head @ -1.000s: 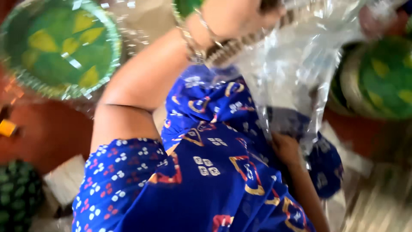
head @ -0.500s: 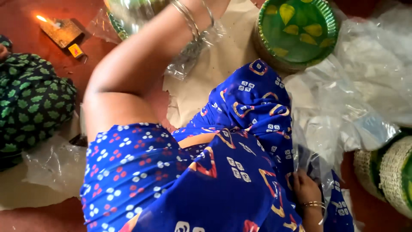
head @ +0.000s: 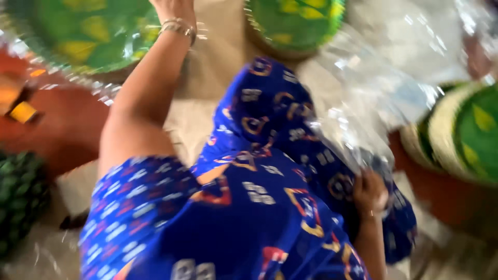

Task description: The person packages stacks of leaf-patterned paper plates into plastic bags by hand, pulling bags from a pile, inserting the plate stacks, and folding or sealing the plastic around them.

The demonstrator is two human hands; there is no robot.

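My left hand (head: 175,8) reaches up to the top edge of the view, with bangles on its wrist, and is mostly cut off. It lies beside a round green and yellow woven plate (head: 88,31) wrapped in shiny clear plastic; whether it grips the plate is hidden. My right hand (head: 369,194) is low on the right, its fingers curled on the lower end of a crumpled clear plastic sheet (head: 363,109). The sheet lies over my blue patterned garment (head: 259,197).
A second green woven plate (head: 295,21) lies at top centre on a beige mat (head: 212,72). A green and cream woven basket (head: 461,135) stands at the right. A small yellow-orange object (head: 23,111) and a dark green patterned cloth (head: 21,192) are at the left on the red floor.
The view has swung, so the plates and basket sit differently. My left arm stays stretched toward the wrapped plate. My right hand has come up with the plastic sheet.
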